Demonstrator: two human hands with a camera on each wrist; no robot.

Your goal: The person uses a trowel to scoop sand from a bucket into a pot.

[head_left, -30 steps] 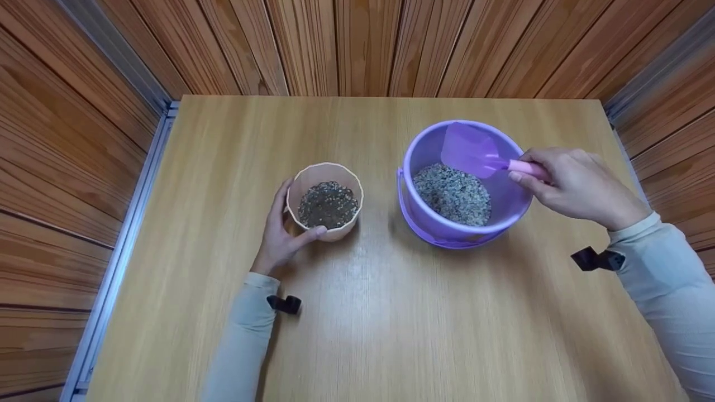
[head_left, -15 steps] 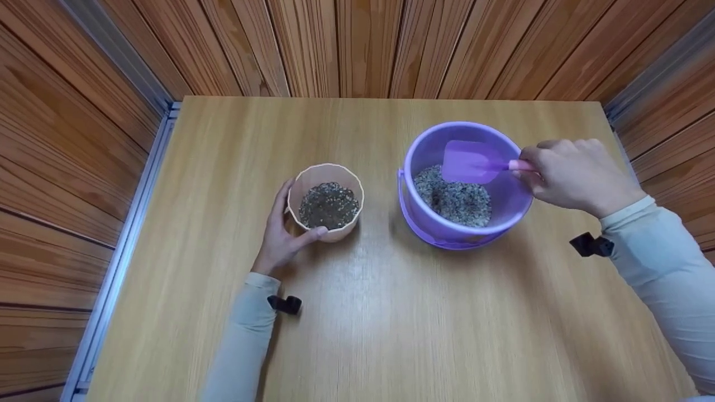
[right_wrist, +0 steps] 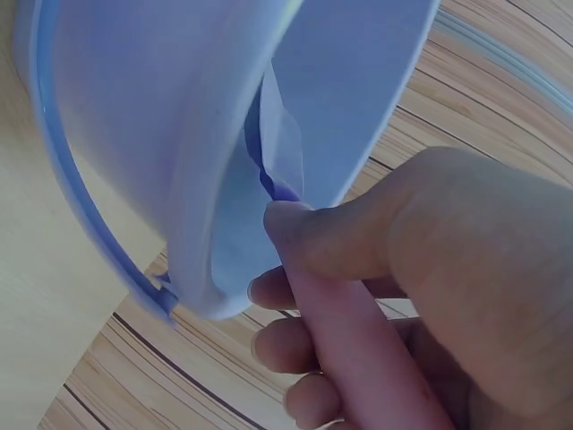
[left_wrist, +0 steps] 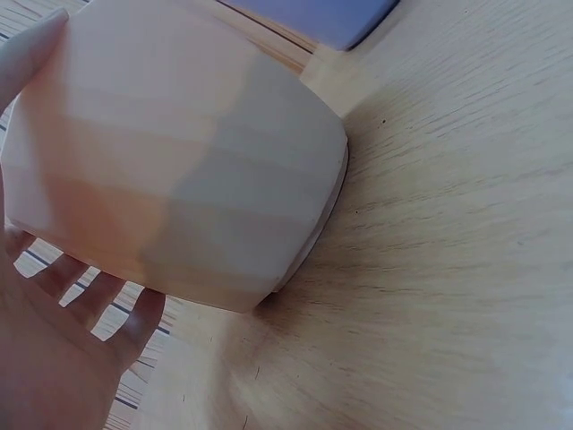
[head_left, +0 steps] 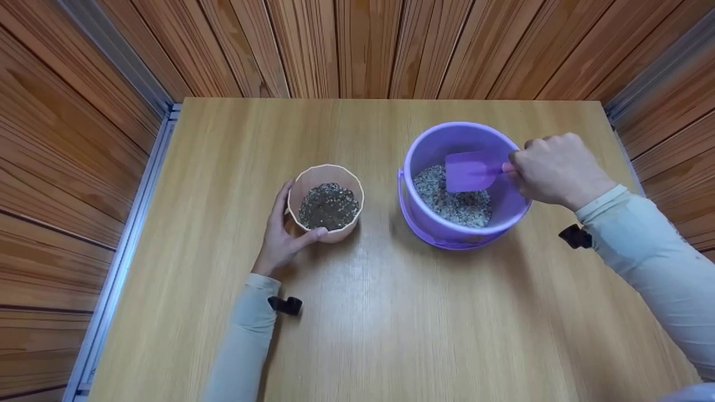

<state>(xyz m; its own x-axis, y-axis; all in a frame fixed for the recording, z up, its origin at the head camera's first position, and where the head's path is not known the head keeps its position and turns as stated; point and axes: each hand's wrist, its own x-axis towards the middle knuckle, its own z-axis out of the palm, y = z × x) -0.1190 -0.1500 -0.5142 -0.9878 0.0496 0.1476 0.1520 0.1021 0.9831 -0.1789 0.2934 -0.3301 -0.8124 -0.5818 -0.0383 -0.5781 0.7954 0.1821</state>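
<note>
In the head view my left hand (head_left: 280,237) holds a pale peach pot (head_left: 339,235) on the table, thumb at its near rim and fingers round its left side. Dark speckled soil (head_left: 328,206) lies inside the pot. My right hand (head_left: 561,170) grips the pink handle (right_wrist: 345,331) of a purple shovel (head_left: 468,172). The shovel's blade is inside the purple bucket (head_left: 412,195), over grey granular material (head_left: 463,207). Whether the blade's tip touches the grains, I cannot tell. In the left wrist view the fingers (left_wrist: 134,331) lie along the pot's side.
The bucket's handle (right_wrist: 85,206) hangs down against its outside. Wooden table surface (head_left: 357,324) lies in front of the pot and bucket. Plank walls (head_left: 363,50) stand behind and at both sides, with a metal rail (head_left: 131,240) along the left edge.
My right hand has shifted left and turned over the handle, and the shovel's blade has moved nearer the front within the bucket. My left hand and the pot have stayed in place.
</note>
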